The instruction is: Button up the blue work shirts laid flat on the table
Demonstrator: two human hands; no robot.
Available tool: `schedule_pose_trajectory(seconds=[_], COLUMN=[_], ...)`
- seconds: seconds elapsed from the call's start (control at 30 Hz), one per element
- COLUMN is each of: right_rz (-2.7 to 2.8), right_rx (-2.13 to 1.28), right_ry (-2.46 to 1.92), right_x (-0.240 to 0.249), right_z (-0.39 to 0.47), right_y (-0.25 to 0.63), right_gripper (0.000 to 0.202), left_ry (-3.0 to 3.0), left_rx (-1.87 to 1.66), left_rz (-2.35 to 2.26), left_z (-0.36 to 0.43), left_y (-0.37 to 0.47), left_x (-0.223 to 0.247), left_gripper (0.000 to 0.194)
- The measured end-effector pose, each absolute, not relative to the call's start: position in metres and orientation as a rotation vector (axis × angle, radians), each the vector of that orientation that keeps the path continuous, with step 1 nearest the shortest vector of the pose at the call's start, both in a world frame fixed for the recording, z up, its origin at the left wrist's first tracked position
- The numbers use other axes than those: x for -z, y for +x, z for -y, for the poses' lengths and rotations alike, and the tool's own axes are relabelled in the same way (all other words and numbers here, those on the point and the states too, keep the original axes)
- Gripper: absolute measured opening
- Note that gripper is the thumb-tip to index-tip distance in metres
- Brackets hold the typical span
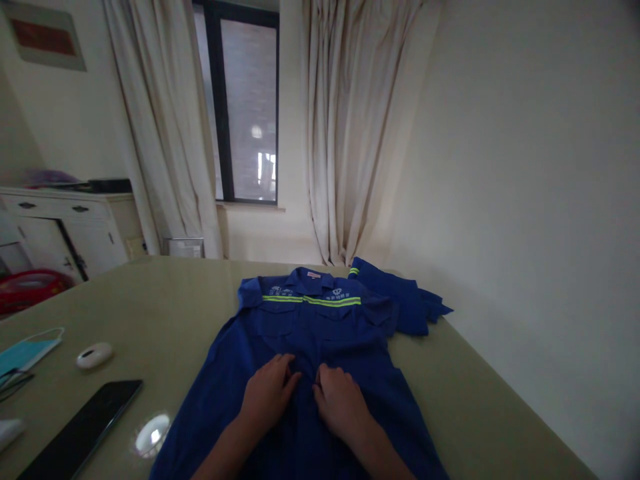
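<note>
A blue work garment [280,320] lies spread on the table, its collar at the far end. A yellow-green reflective stripe and pale printing cross its chest. Both hands rest on the front of the garment, on either side of its centre line. My left hand [270,390] has its fingers curled, closed on the blue cloth. My right hand [340,399] mirrors it a little to the right, also closed on the cloth. The two hands are apart. Another blue piece of clothing [400,300], folded, lies behind the garment's right shoulder.
On the left of the pale green table [175,307] are a black phone [83,430], a white oval case [95,356], and a blue mask [27,353]. A wall [525,233] borders the right edge. Curtains and a window stand behind.
</note>
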State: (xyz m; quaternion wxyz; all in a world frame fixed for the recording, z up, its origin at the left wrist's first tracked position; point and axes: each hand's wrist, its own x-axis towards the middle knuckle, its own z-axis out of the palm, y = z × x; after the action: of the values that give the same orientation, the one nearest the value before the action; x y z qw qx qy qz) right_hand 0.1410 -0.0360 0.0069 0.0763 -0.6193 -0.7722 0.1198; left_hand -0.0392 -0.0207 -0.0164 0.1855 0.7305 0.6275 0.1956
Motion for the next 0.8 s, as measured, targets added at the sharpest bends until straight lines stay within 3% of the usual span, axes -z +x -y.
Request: schedule_pose_trajectory(seconds=[0.17, 0.27, 0.4, 0.8], right_rz=[2.354, 2.187, 2.098, 1.984], right_rx=[-0.46, -0.506, -0.439, -0.452], right_ry=[-1.845, -1.822, -1.706, -1.521], right_x=[-0.013, -0.013, -0.003, 0.002], right_z=[0.038, 0.034, 0.026, 0.02], right_y=[0.154, 0.154, 0.148, 0.145], right_gripper=[0.006, 0.006, 0.014, 0.005], left_ry=[1.835, 1.759, 1.951, 1.89], left_rx=[-0.366, -0.327, -0.449, -0.646], left_rz=[-1.717, -1.855, -1.92, -1.677], left_z=[0.012, 0.007, 0.013, 0.015], left_y=[-0.035, -0.023, -0.006, -0.014], left_x=[0.006, 0.004, 0.01, 0.012], left_gripper=[0.025, 0.036, 0.028, 0.028])
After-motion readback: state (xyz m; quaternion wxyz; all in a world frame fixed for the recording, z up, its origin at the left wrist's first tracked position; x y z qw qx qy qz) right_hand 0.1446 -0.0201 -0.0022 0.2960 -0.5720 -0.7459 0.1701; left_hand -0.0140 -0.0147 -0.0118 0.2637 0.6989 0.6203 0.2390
